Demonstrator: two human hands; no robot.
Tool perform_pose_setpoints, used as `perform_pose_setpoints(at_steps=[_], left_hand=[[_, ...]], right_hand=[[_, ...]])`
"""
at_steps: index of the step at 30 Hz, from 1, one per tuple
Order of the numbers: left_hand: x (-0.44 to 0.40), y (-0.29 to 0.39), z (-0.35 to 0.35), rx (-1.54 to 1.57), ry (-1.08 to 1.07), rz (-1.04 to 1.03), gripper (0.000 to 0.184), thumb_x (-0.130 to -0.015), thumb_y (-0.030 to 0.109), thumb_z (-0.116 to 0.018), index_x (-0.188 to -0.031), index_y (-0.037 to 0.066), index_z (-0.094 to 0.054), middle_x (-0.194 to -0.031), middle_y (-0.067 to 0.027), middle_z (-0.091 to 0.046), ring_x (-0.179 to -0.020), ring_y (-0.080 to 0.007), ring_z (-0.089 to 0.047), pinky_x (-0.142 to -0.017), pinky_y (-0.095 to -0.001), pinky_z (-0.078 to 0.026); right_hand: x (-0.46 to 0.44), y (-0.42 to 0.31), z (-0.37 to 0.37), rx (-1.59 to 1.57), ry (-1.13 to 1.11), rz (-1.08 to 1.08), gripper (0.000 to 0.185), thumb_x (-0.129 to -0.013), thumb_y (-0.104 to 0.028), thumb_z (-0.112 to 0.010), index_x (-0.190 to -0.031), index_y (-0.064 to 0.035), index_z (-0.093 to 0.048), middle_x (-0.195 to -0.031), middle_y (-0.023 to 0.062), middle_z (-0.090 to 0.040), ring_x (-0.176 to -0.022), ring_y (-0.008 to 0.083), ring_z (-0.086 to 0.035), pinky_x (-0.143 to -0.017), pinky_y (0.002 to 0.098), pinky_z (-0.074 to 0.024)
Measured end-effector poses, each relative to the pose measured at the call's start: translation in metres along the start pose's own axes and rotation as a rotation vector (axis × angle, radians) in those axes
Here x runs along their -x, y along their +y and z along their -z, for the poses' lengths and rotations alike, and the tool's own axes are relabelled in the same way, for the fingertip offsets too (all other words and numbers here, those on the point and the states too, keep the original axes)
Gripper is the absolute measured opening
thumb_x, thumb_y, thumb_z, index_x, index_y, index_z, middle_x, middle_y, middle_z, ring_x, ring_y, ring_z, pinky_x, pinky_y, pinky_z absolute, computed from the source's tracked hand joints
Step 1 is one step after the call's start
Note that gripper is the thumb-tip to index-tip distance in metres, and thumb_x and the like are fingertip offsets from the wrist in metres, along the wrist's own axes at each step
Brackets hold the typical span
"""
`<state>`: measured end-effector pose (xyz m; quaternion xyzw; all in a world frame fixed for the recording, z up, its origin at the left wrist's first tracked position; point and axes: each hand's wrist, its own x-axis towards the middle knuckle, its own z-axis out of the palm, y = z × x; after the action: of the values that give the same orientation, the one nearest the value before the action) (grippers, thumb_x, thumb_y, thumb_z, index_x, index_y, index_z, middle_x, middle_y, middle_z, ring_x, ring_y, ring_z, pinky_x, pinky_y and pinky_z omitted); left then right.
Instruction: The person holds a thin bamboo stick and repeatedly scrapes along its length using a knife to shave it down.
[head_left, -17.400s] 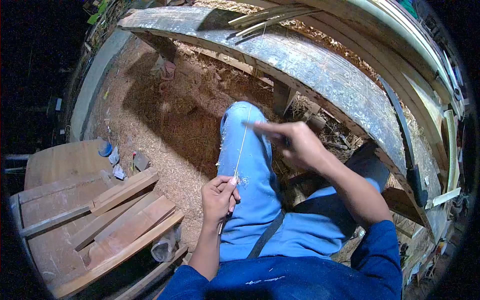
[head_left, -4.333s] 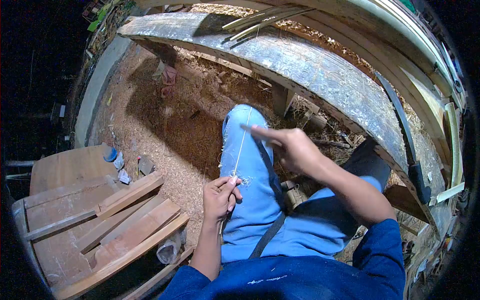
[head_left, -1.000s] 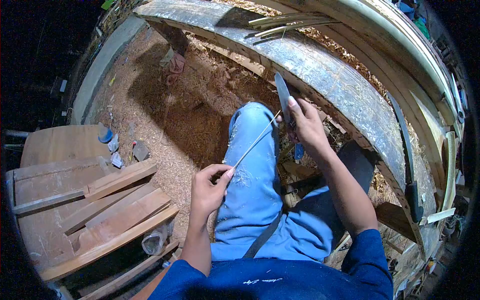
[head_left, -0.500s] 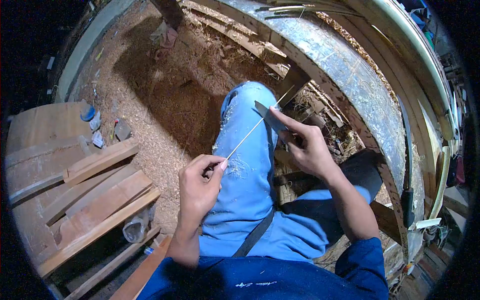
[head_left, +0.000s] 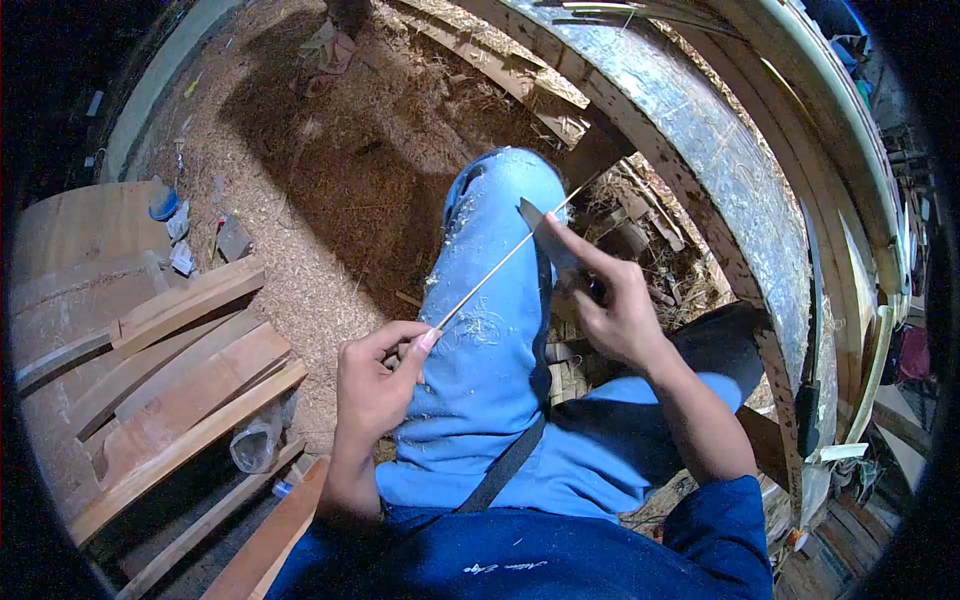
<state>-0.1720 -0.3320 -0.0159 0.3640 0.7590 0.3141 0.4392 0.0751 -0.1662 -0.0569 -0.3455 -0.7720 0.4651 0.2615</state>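
The blue trouser leg (head_left: 475, 385) lies beneath both hands. The right hand (head_left: 625, 312) grasps a knife (head_left: 544, 232), index finger extended along the blade; the left hand (head_left: 375, 385) pinches a thin strip (head_left: 486, 283), which slants over the leg and crosses the blade near the knee.

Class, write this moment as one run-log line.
left hand: pinching thin strip | right hand: holding knife, blade at strip | strip: slanting over thigh
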Motion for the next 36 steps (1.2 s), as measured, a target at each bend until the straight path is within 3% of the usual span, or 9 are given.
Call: perform_pose_setpoints(at_steps=[9,12,17,21,22,27,31,35,36], left_hand=[[0.003,-0.008,-0.012,0.072,0.086,-0.065,0.014,-0.1,0.011,-0.075,-0.106,-0.001,-0.079,-0.063,0.002,-0.063,-0.056,-0.0022,-0.055,-0.05,-0.0225,-0.039],[0.001,-0.013,-0.016,0.077,0.104,-0.086,0.014,-0.099,0.011,-0.076,-0.106,-0.001,-0.079,-0.063,0.0028,-0.062,-0.055,-0.0014,-0.053,-0.049,-0.0223,-0.037],[0.003,-0.012,-0.018,0.081,0.135,-0.072,0.015,-0.098,0.011,-0.077,-0.107,0.0,-0.08,-0.064,0.0049,-0.06,-0.056,0.0001,-0.049,-0.049,-0.0214,-0.034],[0.001,-0.011,-0.024,0.122,0.172,-0.112,0.015,-0.097,0.01,-0.078,-0.107,-0.002,-0.08,-0.066,0.0062,-0.059,-0.059,0.0007,-0.047,-0.05,-0.0205,-0.033],[0.001,-0.01,-0.025,0.154,0.187,-0.097,0.016,-0.097,0.009,-0.079,-0.107,-0.003,-0.08,-0.067,0.0066,-0.059,-0.06,0.0008,-0.047,-0.051,-0.0203,-0.032],[0.001,-0.012,-0.026,0.15,0.196,-0.136,0.016,-0.098,0.009,-0.078,-0.108,-0.004,-0.08,-0.069,0.0083,-0.056,-0.062,0.0008,-0.044,-0.053,-0.0201,-0.031],[-0.001,-0.008,-0.033,0.146,0.223,-0.149,0.015,-0.098,0.008,-0.078,-0.108,-0.003,-0.08,-0.069,0.0096,-0.055,-0.062,0.0008,-0.042,-0.053,-0.0202,-0.03],[0.002,-0.006,-0.032,0.101,0.227,-0.162,0.015,-0.098,0.008,-0.078,-0.108,-0.003,-0.08,-0.069,0.0097,-0.054,-0.062,0.0006,-0.043,-0.053,-0.0203,-0.03],[0.002,-0.005,-0.035,0.122,0.23,-0.16,0.015,-0.098,0.008,-0.078,-0.108,-0.003,-0.08,-0.07,0.0095,-0.055,-0.062,0.0006,-0.043,-0.053,-0.0202,-0.03]], right_hand=[[0.003,-0.005,0.004,-0.122,-0.029,-0.196,0.079,-0.078,0.016,-0.056,-0.152,-0.0107,-0.057,-0.146,0.0192,-0.064,-0.137,0.031,-0.06,-0.119,0.0388,-0.0443],[0.011,-0.017,-0.004,-0.163,-0.307,-0.13,0.071,-0.087,0.016,-0.058,-0.153,-0.012,-0.058,-0.142,0.0182,-0.069,-0.124,0.0201,-0.067,-0.104,0.0344,-0.0528],[0.001,-0.006,-0.004,-0.094,0.02,-0.061,0.079,-0.079,0.015,-0.056,-0.152,-0.0144,-0.058,-0.137,0.0251,-0.067,-0.127,0.0354,-0.067,-0.109,0.0398,-0.0521],[0.009,-0.012,-0.002,-0.126,-0.243,-0.072,0.084,-0.077,0.017,-0.055,-0.154,-0.0165,-0.056,-0.133,0.0264,-0.068,-0.121,0.0354,-0.07,-0.105,0.0421,-0.0543],[0.011,-0.021,-0.006,-0.083,-0.254,-0.011,0.081,-0.079,0.02,-0.052,-0.154,-0.0117,-0.057,-0.128,0.0172,-0.076,-0.091,0.0174,-0.071,-0.091,0.0325,-0.0564],[0.003,-0.009,-0.002,-0.044,-0.005,-0.101,0.081,-0.079,0.02,-0.05,-0.155,-0.01,-0.056,-0.137,0.0216,-0.071,-0.104,0.0156,-0.07,-0.096,0.0346,-0.0551],[0.013,-0.033,-0.006,-0.071,-0.345,-0.202,0.082,-0.08,0.019,-0.053,-0.154,-0.0159,-0.058,-0.128,0.0226,-0.074,-0.098,0.0188,-0.074,-0.096,0.0357,-0.0574],[0.008,-0.002,-0.01,-0.093,-0.01,-0.035,0.083,-0.08,0.02,-0.054,-0.155,-0.0147,-0.056,-0.133,0.0216,-0.072,-0.115,0.0233,-0.074,-0.099,0.0356,-0.0566],[0.007,-0.009,-0.008,-0.162,-0.019,-0.189,0.083,-0.076,0.016,-0.054,-0.152,-0.0165,-0.059,-0.122,0.0291,-0.071,-0.108,0.0378,-0.075,-0.099,0.0449,-0.0568]])
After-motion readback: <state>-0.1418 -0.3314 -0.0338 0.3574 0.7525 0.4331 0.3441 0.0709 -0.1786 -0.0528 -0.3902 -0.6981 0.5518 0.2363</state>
